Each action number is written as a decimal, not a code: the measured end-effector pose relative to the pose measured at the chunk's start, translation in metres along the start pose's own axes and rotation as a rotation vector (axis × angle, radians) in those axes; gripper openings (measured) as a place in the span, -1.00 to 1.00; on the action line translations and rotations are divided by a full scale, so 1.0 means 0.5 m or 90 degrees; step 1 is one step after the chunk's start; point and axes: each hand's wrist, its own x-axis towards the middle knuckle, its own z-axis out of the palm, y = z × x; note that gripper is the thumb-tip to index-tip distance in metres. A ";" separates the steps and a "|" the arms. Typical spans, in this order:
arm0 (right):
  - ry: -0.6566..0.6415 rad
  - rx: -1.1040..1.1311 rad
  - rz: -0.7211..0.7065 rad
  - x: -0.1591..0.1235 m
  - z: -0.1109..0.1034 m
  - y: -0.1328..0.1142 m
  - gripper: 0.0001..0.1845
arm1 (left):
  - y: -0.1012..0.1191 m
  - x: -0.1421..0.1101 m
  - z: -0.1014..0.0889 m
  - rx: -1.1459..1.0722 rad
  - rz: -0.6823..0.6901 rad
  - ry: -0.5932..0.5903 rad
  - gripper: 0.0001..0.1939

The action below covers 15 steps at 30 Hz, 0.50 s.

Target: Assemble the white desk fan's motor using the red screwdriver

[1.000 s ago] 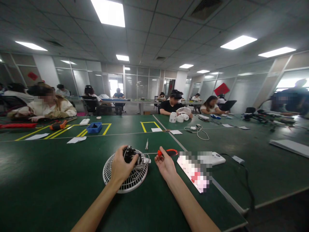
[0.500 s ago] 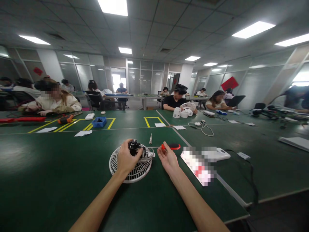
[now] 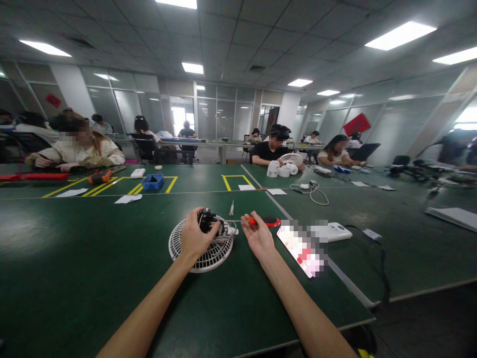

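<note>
My left hand [image 3: 196, 237] is closed around a black fan motor assembly [image 3: 207, 220] with white parts and a coil of pale cable on its right side. Under it a round white fan grille [image 3: 212, 257] lies flat on the green table. My right hand [image 3: 259, 234], palm turned up, grips a red and black screwdriver [image 3: 269, 221] between thumb and fingers. The thin shaft points left towards the motor assembly; whether the tip touches a screw cannot be made out. A small white pointed tube [image 3: 231, 208] lies just behind, between both hands.
Right of my right hand lies a lit phone [image 3: 298, 251], beside a white device [image 3: 333, 232] with a black cable. A blue bin [image 3: 152, 182], an orange tool [image 3: 100, 177] and paper slips stand farther back. Across the table, a person sits behind white fan parts [image 3: 283, 170].
The screwdriver has become more level, its shaft now plainly lined up with the motor assembly. My right hand's fingers have shifted slightly on the handle, while my left hand keeps its hold.
</note>
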 end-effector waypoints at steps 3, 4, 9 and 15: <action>0.019 -0.040 0.007 0.006 -0.005 0.005 -0.83 | 0.003 -0.001 -0.003 -0.003 -0.010 -0.005 -0.43; 0.022 -0.048 0.004 0.007 -0.007 0.006 -0.81 | 0.004 -0.001 -0.004 -0.004 -0.012 -0.006 -0.43; 0.006 -0.032 -0.050 0.008 -0.008 0.005 -0.78 | 0.006 -0.001 -0.005 -0.006 -0.011 -0.002 -0.44; 0.000 0.004 -0.043 -0.004 0.000 -0.002 -0.77 | 0.002 -0.001 -0.004 0.002 -0.001 -0.003 -0.44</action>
